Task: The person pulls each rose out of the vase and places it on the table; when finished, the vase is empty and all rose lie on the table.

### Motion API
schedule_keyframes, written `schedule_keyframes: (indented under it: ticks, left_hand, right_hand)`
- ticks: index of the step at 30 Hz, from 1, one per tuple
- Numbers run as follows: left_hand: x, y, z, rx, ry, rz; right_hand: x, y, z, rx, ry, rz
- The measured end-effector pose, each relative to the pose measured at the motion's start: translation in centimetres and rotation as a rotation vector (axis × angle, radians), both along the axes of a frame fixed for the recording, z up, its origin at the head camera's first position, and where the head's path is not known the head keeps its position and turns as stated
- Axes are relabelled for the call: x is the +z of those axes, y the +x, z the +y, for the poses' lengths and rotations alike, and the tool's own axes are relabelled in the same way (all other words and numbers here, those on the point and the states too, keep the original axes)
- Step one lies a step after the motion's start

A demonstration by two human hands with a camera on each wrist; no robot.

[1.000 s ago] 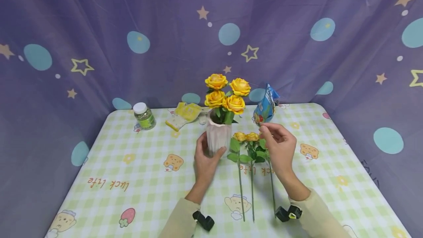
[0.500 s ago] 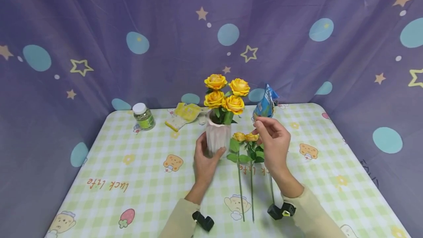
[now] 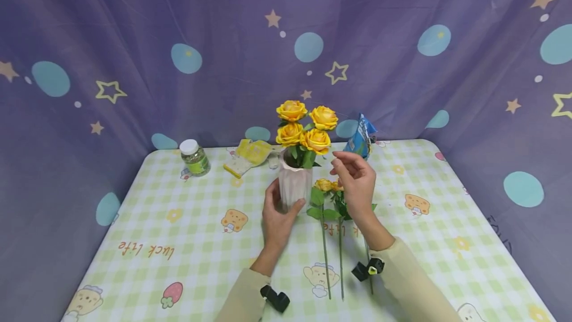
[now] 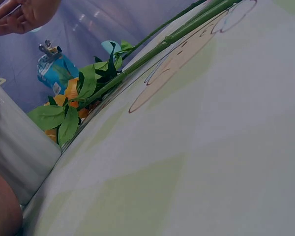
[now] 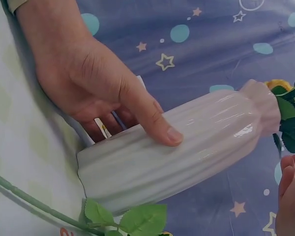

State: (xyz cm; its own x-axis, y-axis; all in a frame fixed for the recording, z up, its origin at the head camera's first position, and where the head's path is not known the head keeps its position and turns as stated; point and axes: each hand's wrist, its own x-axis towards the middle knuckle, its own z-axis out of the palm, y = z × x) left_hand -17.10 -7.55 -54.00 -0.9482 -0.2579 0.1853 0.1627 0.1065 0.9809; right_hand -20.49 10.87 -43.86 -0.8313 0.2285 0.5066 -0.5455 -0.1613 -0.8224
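Note:
My left hand (image 3: 278, 217) grips the lower part of a white fluted vase (image 3: 295, 188), which stands upright. In the right wrist view its thumb (image 5: 164, 132) lies along the vase's side. Several yellow artificial roses (image 3: 316, 141) rise from the vase mouth with green leaves. Right of the vase, loosely bent fingers and nothing between them, my right hand (image 3: 357, 188) hovers above more roses (image 3: 323, 184) lying on the table. Three stems of these lie side by side toward me; the right hand covers part of the rightmost one.
A jar with a white lid (image 3: 195, 158) stands at the back left. Beside it lies a yellow and white glove (image 3: 250, 154). A blue snack bag (image 3: 361, 138) with a black clip stands at the back right. A patterned curtain (image 3: 223, 63) hangs behind the checked tablecloth (image 3: 201, 262).
My right hand has moved left and slightly up, from over the rightmost lying rose toward the vase. The left hand and vase have stayed in place.

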Motion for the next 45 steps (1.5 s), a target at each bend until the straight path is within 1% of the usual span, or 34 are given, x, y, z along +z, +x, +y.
schedule_keyframes:
  ticks: [3,7,12,16,24,27,33,38,41,45]
  left_hand:
    - [0.2,0.0,0.1,-0.006,0.013,-0.009]
    - [0.2,-0.1,0.2,-0.006,0.030,-0.005]
    - [0.2,0.0,0.2,-0.003,0.040,-0.013]
    - [0.2,0.0,0.1,-0.004,0.028,-0.016]
    - [0.1,-0.1,0.1,0.000,-0.003,-0.018]
    - [0.1,0.0,0.1,0.001,-0.007,-0.021]
    - [0.2,0.0,0.1,0.006,0.010,-0.021]
    - [0.2,0.0,0.2,0.005,0.041,-0.004]
    - [0.1,0.0,0.2,-0.001,0.046,0.009]
    - [-0.1,0.0,0.1,-0.006,0.033,0.007]
  right_hand:
    - [-0.1,-0.5,-0.3,-0.002,0.012,0.021]
    - [0.1,-1.0,-0.8,-0.002,0.029,0.033]
    - [0.6,-1.3,-1.4,-0.016,0.029,0.013]
    - [0.9,-1.6,-1.8,-0.016,-0.003,0.002]
    - [1.8,-2.1,-2.4,0.035,-0.082,-0.090]
    - [2.1,-2.2,-2.7,0.064,-0.102,-0.105]
    - [2.4,-2.4,-3.1,0.108,-0.147,-0.096]
    - [2.7,-2.5,-3.2,0.129,-0.189,-0.081]
    - [2.9,-2.7,-3.3,0.147,-0.192,-0.071]
    - [3.0,-2.9,-3.3,0.198,-0.178,-0.062]
